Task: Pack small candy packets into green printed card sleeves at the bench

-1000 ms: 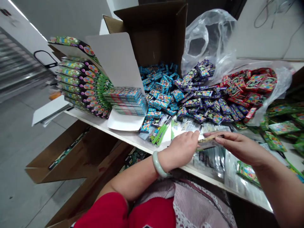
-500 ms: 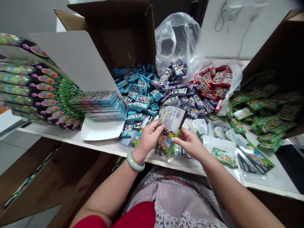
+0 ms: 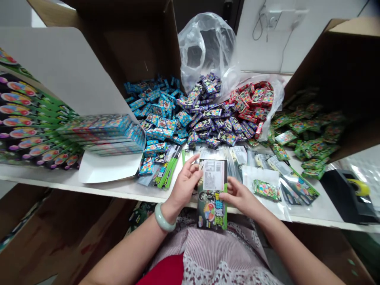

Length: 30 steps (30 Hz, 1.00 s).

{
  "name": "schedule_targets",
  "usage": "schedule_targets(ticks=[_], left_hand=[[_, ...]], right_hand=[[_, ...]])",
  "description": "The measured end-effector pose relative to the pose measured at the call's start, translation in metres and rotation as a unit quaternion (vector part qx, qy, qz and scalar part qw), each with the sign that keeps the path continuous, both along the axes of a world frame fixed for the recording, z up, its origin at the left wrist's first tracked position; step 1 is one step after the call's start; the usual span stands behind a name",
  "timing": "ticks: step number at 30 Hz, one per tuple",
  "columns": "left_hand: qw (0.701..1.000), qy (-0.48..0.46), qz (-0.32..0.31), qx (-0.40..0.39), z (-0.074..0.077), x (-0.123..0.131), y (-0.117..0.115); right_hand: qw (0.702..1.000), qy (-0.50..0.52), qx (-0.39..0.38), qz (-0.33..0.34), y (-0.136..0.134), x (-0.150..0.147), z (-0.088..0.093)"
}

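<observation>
A flat black-and-green printed packet (image 3: 211,209) stands in front of my body, with a white label and a barcode on its upper part. My right hand (image 3: 240,196) pinches its right edge, thumb on the front face. At the left edge, my left hand (image 3: 187,180) holds it between thumb and curled fingers, its index finger raised. Just beyond lie clear plastic bags with labelled cards (image 3: 237,154). Right of my right hand, a green candy box (image 3: 266,190) rests on a clear bag. More green-edged packets (image 3: 165,172) lie left of my left hand.
Behind are heaps of small blue boxes (image 3: 162,101), purple boxes (image 3: 212,114) and red boxes (image 3: 258,103); green boxes (image 3: 314,138) spill from a carton at right. An open display box (image 3: 109,166) stands left. A black tape dispenser (image 3: 341,194) sits at the right edge.
The packet has come lower and closer to my body and is now more upright and square to me. Both hands have stayed at its edges. The view has shifted right.
</observation>
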<state>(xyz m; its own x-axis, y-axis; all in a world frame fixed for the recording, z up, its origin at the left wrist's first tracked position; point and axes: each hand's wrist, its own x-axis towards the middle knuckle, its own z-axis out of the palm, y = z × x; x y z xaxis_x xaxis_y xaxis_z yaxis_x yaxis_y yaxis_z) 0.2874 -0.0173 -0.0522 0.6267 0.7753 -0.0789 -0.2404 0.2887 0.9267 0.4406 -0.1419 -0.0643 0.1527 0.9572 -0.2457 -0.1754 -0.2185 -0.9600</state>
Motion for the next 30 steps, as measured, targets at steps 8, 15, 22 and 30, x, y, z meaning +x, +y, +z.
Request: schedule_targets(ticks=[8, 15, 22, 30], left_hand=[[0.991, 0.047, -0.078, 0.094, 0.011, -0.003, -0.001], [0.975, 0.13, -0.017, 0.18, 0.022, -0.008, -0.002], [0.985, 0.101, -0.038, 0.132, 0.044, 0.002, 0.003], [0.978, 0.088, -0.026, 0.186, 0.056, 0.003, -0.001]], right_hand=[[0.978, -0.102, 0.099, -0.152, 0.002, 0.01, 0.022], [0.987, -0.111, 0.066, -0.093, 0.002, 0.014, 0.038], [0.988, -0.071, 0.091, -0.099, 0.011, 0.027, 0.06], [0.972, -0.199, 0.118, -0.043, 0.006, 0.029, 0.071]])
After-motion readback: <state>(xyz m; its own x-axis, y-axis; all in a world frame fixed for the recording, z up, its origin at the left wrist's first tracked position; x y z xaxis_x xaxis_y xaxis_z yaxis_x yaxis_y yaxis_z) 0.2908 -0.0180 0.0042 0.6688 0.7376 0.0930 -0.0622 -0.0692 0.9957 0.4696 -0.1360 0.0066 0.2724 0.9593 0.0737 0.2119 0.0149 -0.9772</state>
